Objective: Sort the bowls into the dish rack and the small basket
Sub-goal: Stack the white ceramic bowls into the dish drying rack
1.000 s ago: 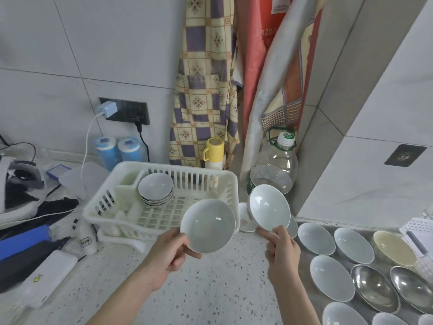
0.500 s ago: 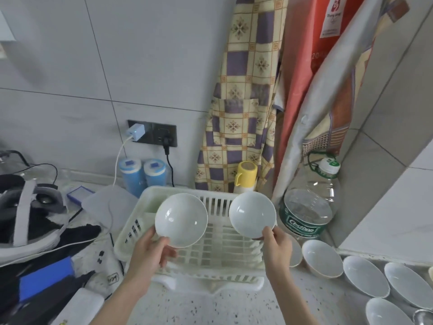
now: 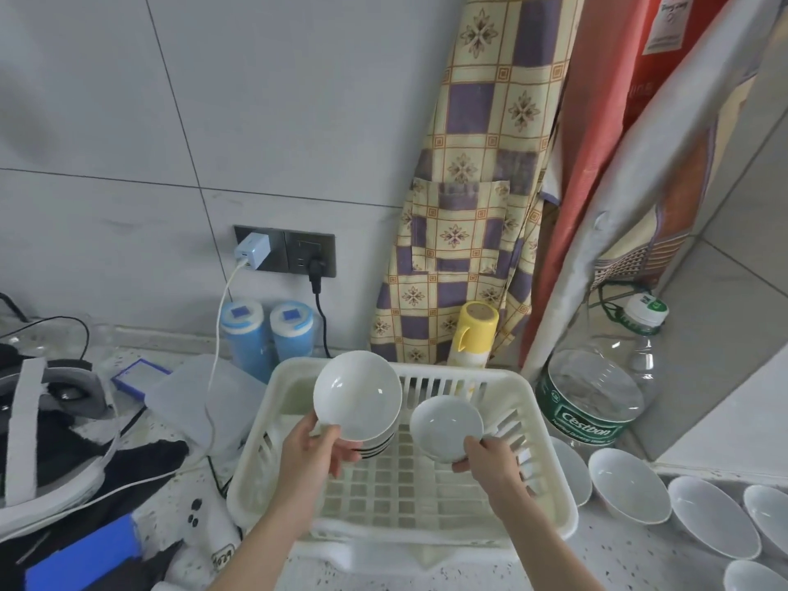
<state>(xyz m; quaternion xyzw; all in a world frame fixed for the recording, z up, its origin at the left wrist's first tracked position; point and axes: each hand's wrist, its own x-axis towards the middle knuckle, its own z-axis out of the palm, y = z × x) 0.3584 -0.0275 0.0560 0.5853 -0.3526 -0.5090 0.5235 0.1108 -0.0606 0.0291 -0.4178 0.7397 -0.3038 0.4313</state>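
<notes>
My left hand [image 3: 313, 456] gripped a white bowl [image 3: 357, 395] by its lower rim, thumb on the inside and fingers curled behind, tilting it so its hollow faced me. It hung just above a stack of bowls [image 3: 377, 445] standing in the far left part of the dish rack [image 3: 550, 501]; I could not tell whether it touched the stack. My right hand [image 3: 492, 462] pinched a smaller bowl [image 3: 447, 428] at its near edge, held tilted over the middle of the rack, just beside the first bowl. Beyond my right hand, more white bowls [image 3: 629, 484] sat in a row on the speckled surface [image 3: 639, 556], close to the rack's right wall. A clear water jug [image 3: 597, 390] stood behind them.
</notes>
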